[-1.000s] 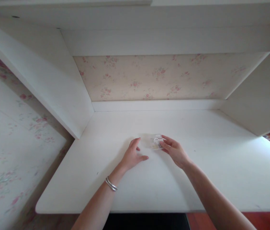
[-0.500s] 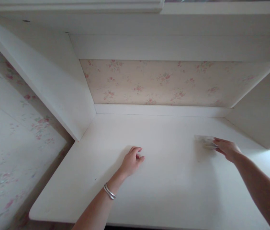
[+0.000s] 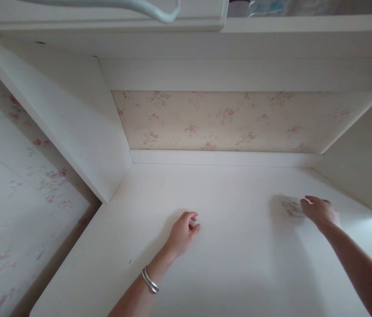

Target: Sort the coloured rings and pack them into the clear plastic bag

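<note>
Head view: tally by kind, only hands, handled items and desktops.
Hands: 2 (left hand, right hand)
Handled items: 1 (small see-through item at the right hand's fingers, too blurred to identify)
Desktops: 1 (white desktop)
Total: 4

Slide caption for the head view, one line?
Over a white desktop: right hand at a small, blurred, translucent, plastic-looking packet; left hand curled, empty.

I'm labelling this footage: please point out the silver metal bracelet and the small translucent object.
Silver metal bracelet (image 3: pixel 149 281), head view: middle of its visible band.
Small translucent object (image 3: pixel 293 207), head view: blurred uncovered part beside the right hand (image 3: pixel 322 213).
</note>
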A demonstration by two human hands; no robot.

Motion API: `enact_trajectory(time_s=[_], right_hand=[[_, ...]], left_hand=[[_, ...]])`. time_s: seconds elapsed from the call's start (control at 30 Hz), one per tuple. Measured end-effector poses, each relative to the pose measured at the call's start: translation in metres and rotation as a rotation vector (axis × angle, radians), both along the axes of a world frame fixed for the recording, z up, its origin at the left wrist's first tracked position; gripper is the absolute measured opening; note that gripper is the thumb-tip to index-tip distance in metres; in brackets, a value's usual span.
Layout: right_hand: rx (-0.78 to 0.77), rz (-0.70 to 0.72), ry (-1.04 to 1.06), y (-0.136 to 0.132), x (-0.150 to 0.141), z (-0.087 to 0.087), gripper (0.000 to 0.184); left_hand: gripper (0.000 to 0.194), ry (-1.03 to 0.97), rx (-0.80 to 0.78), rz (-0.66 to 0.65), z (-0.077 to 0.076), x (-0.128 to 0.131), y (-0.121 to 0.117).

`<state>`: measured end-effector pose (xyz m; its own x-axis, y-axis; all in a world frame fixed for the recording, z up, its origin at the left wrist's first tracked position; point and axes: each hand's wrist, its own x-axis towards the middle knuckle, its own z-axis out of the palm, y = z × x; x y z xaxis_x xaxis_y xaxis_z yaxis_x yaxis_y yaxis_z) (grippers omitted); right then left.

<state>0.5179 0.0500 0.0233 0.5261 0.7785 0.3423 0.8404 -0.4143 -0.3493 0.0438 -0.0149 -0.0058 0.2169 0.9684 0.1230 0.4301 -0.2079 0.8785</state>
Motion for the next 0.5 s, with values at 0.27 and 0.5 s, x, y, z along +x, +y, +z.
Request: enact_trajectory(time_s=[0.27,0.5], right_hand=[[0.182,0.356,0.738,-0.038,-0.198,0.006,0.047],[0.013,0.679,1.067,-0.051,-0.319,-0.010,0.037]], left_hand=[[0.015,-0.064,-0.096,0.009,0.009,0.001,-0.001],[0.027,0.051,-0.098,0.003,0.010,0.002,0.001]])
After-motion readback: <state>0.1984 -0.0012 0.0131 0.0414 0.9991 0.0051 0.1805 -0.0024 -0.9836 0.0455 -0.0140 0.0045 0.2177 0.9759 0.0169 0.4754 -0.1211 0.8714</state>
